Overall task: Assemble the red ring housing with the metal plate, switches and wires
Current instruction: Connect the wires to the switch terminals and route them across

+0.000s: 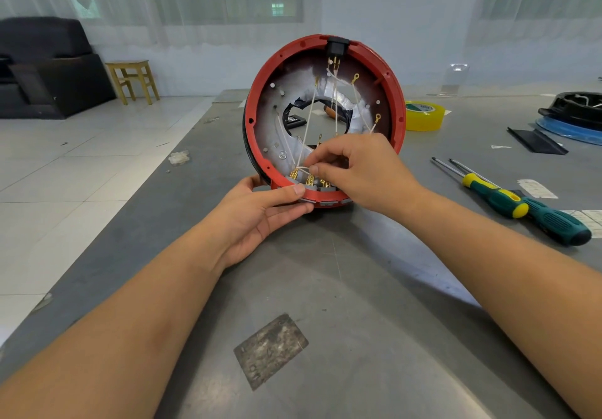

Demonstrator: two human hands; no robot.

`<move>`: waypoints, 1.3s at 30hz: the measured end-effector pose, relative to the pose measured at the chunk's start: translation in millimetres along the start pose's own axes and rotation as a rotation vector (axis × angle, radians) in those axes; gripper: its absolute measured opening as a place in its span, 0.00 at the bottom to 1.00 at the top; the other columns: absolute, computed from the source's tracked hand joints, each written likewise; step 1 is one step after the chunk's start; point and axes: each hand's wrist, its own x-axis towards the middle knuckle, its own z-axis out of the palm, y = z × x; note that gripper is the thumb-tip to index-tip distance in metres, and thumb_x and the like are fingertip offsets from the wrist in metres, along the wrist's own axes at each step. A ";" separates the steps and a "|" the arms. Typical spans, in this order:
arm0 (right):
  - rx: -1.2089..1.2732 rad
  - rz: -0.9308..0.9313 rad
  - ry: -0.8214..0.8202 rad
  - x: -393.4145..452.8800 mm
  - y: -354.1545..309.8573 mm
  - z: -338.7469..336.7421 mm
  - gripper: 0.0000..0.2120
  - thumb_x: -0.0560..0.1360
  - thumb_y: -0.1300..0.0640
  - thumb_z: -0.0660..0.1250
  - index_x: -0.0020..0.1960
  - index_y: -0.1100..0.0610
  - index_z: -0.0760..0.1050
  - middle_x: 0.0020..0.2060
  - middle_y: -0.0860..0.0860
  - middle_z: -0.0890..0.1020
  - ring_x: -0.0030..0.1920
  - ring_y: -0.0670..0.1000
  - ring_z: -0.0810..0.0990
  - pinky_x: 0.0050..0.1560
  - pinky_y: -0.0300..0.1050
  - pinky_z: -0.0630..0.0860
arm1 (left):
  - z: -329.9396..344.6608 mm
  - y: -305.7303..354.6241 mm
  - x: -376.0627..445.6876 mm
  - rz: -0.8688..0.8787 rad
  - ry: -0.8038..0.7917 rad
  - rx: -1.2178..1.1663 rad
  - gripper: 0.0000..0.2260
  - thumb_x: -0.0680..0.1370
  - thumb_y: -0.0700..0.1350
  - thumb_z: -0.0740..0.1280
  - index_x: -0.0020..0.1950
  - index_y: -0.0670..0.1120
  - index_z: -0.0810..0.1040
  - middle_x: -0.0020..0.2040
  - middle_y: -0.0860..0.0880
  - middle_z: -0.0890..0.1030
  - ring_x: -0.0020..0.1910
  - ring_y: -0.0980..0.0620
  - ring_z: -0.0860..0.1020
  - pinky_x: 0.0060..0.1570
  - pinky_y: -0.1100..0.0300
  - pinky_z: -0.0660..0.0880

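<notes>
Housing (399,115), red and ring-shaped, is gripped on edge at its lower rim by the left hand (260,210) at frame centre; white wires (308,119) are pinched by the right hand (355,171).

Red plastic ring housing (399,119) stands on edge on grey metal table (325,288), silver metal plate (277,106) inside. L hand (260,210) grips lower rim by grey switches (311,187); R hand (361,171) pinches thin white wires (309,115) w/ brass terminals. Green-yellow screwdrivers (508,200) lie to the right.
</notes>
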 end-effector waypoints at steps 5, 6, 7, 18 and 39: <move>-0.078 -0.065 -0.027 0.2 -0.1 -3.2 0.03 0.76 0.55 0.73 0.49 0.50 0.85 0.38 0.41 0.84 0.42 0.41 0.82 0.43 0.32 0.77 | 0.1 2.0 -2.5 -0.031 -0.009 0.000 0.35 0.68 0.32 0.77 0.72 0.41 0.68 0.56 0.32 0.85 0.53 0.34 0.87 0.45 0.52 0.85; -0.110 -0.087 -0.027 0.2 0.0 -3.4 0.03 0.76 0.55 0.73 0.49 0.51 0.85 0.38 0.42 0.84 0.41 0.42 0.82 0.44 0.36 0.78 | 0.5 2.4 -3.0 -0.033 -0.010 -0.001 0.35 0.68 0.32 0.77 0.72 0.40 0.68 0.56 0.32 0.85 0.53 0.34 0.87 0.45 0.53 0.85; -0.138 -0.109 -0.024 0.1 0.1 -3.3 0.03 0.76 0.56 0.73 0.49 0.51 0.85 0.38 0.43 0.84 0.40 0.43 0.81 0.45 0.39 0.79 | 0.8 2.9 -3.4 -0.034 -0.011 -0.002 0.35 0.68 0.32 0.77 0.72 0.39 0.69 0.57 0.32 0.85 0.53 0.34 0.87 0.44 0.54 0.85; -0.191 -0.171 0.020 -2.3 -3.9 2.0 0.04 0.76 0.56 0.72 0.46 0.54 0.85 0.39 0.46 0.85 0.41 0.46 0.81 0.46 0.48 0.79 | 2.7 4.6 -5.6 -0.019 0.025 -0.018 0.36 0.67 0.32 0.76 0.74 0.35 0.70 0.56 0.33 0.86 0.50 0.35 0.88 0.39 0.57 0.85; -0.297 -0.191 -0.080 1.2 -4.8 -21.9 0.08 0.78 0.58 0.68 0.53 0.54 0.85 0.46 0.46 0.85 0.46 0.46 0.81 0.52 0.50 0.80 | -1.5 3.2 -2.2 -0.019 -0.016 0.005 0.32 0.71 0.40 0.77 0.74 0.42 0.72 0.59 0.33 0.85 0.53 0.29 0.85 0.45 0.48 0.86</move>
